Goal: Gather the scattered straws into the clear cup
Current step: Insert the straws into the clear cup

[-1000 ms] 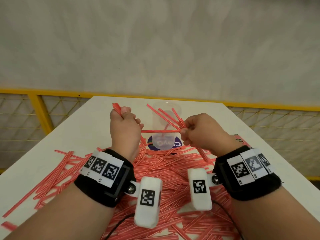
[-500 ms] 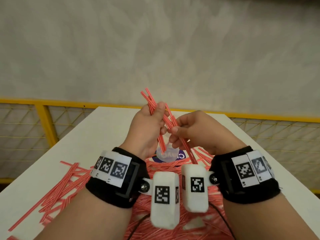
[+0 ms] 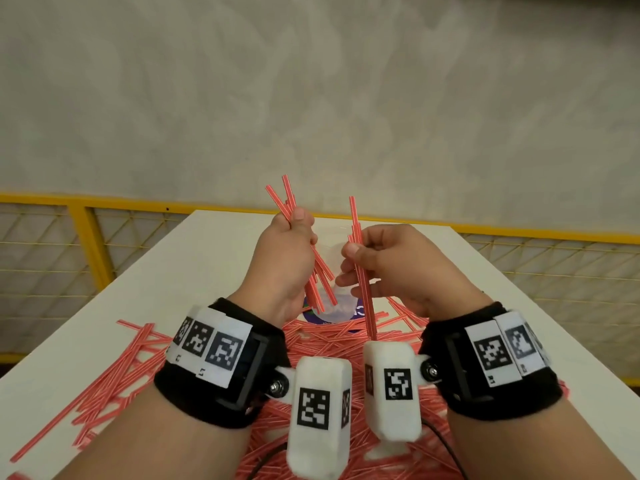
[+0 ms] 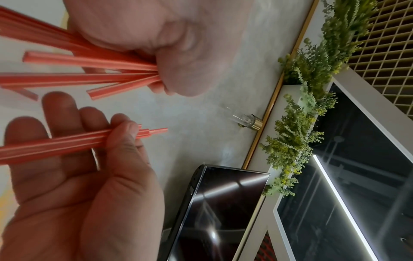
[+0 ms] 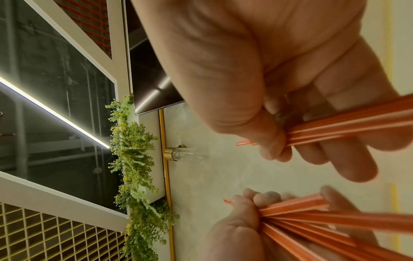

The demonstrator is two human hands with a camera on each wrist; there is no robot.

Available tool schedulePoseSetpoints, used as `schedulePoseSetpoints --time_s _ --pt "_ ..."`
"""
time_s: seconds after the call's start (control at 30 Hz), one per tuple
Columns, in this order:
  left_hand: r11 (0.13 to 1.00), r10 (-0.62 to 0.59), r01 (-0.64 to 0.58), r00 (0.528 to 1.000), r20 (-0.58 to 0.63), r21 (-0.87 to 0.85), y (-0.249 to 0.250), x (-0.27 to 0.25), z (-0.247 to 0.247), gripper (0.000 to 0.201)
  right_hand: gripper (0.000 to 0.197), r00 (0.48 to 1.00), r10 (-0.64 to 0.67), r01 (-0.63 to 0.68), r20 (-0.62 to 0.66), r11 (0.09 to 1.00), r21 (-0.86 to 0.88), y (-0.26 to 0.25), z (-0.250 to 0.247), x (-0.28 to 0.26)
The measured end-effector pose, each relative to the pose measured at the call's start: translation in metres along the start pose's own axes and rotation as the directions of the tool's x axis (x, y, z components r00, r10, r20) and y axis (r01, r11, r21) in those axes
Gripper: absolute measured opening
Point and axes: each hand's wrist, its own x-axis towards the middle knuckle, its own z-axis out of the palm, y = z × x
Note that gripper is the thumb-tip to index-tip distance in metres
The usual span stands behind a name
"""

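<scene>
Above a clear cup (image 3: 341, 310) with a purple logo, mostly hidden behind them, my two hands hover close together. My left hand (image 3: 294, 237) grips a splayed bundle of red straws (image 3: 320, 282), ends fanning below the fist; the left wrist view shows that left hand (image 4: 174, 53) and its bundle (image 4: 89, 70). My right hand (image 3: 360, 258) pinches a few straws (image 3: 363, 289) upright between thumb and fingers, and in the right wrist view this right hand (image 5: 245, 70) holds its straws (image 5: 346, 125) parallel. Many loose straws (image 3: 346, 337) lie on the white table (image 3: 194, 258).
More straws (image 3: 114, 372) spread toward the table's left edge. A yellow railing with wire mesh (image 3: 86, 237) runs round the table, with a grey wall behind. The far end of the table beyond the cup is bare white.
Both hands rose from the pile and met with their straws crossing. Now they have drawn slightly apart, the right hand's straws stand upright and the left bundle sits higher.
</scene>
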Motion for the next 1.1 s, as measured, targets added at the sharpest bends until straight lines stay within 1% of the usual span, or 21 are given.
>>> schedulePoseSetpoints --time_s 0.1,0.17,0.27,0.37,0.43,0.53,0.63,0.67,0.77,0.83,0.87,0.93,1.0,1.03,1.1 --pt "1.000 -0.020 0.019 0.996 0.081 0.011 0.000 -0.003 0.002 0.028 0.015 0.999 -0.021 0.022 -0.034 0.999 0.047 -0.001 0.000 0.001" --pt "0.997 -0.029 0.019 0.991 0.133 0.073 -0.002 -0.004 0.002 0.027 0.015 0.998 -0.012 0.017 -0.055 0.996 0.088 -0.001 0.003 0.002" --pt "0.989 -0.098 0.073 0.974 0.203 0.128 -0.004 -0.005 0.001 0.026 0.014 0.997 -0.004 0.012 -0.078 0.994 0.109 0.001 0.007 0.002" --pt "0.986 -0.165 0.165 0.956 0.243 0.021 -0.004 -0.005 0.001 0.026 0.013 0.993 0.006 0.019 -0.114 0.977 0.211 0.000 0.009 0.000" --pt "0.983 -0.173 0.183 0.948 0.267 -0.011 -0.002 -0.006 0.000 0.025 0.012 0.987 0.006 0.028 -0.162 0.978 0.208 0.000 0.009 0.000" --pt "0.984 -0.166 0.176 0.945 0.281 -0.009 0.000 -0.006 -0.001 0.025 0.017 0.977 -0.043 0.074 -0.210 0.987 0.142 0.001 0.009 0.003" --pt "0.987 -0.158 0.158 0.950 0.270 0.023 0.001 -0.006 -0.002 0.026 0.025 0.972 -0.133 0.149 -0.191 0.986 0.070 0.002 0.011 0.002" --pt "0.987 -0.158 0.156 0.951 0.265 0.029 0.001 -0.006 -0.002 0.025 0.025 0.968 -0.171 0.180 -0.185 0.983 0.033 0.002 0.012 0.002" --pt "0.988 -0.151 0.148 0.951 0.271 0.029 0.002 -0.003 -0.005 0.025 0.014 0.942 -0.285 0.278 -0.176 0.958 -0.067 0.001 0.014 0.001" --pt "0.987 -0.155 0.159 0.948 0.277 0.007 0.004 -0.001 -0.008 0.023 0.012 0.933 -0.314 0.290 -0.177 0.946 -0.147 0.002 0.011 0.002" --pt "0.986 -0.157 0.167 0.946 0.282 -0.010 0.005 0.000 -0.010 0.022 0.014 0.934 -0.312 0.278 -0.175 0.941 -0.194 0.003 0.008 0.004" --pt "0.982 -0.165 0.183 0.944 0.285 -0.040 0.006 0.004 -0.015 0.021 0.018 0.951 -0.267 0.219 -0.154 0.936 -0.274 0.010 0.001 0.006" --pt "0.976 -0.181 0.207 0.943 0.279 -0.065 0.007 0.008 -0.020 0.023 0.017 0.982 -0.180 0.141 -0.063 0.908 -0.395 0.019 -0.004 0.007" --pt "0.973 -0.191 0.218 0.941 0.280 -0.071 0.007 0.009 -0.022 0.024 0.014 0.992 -0.123 0.106 -0.004 0.872 -0.478 0.024 -0.004 0.006" --pt "0.971 -0.202 0.230 0.934 0.295 -0.065 0.006 0.012 -0.027 0.025 0.011 0.995 -0.016 0.073 0.095 0.770 -0.634 0.032 -0.003 0.006"
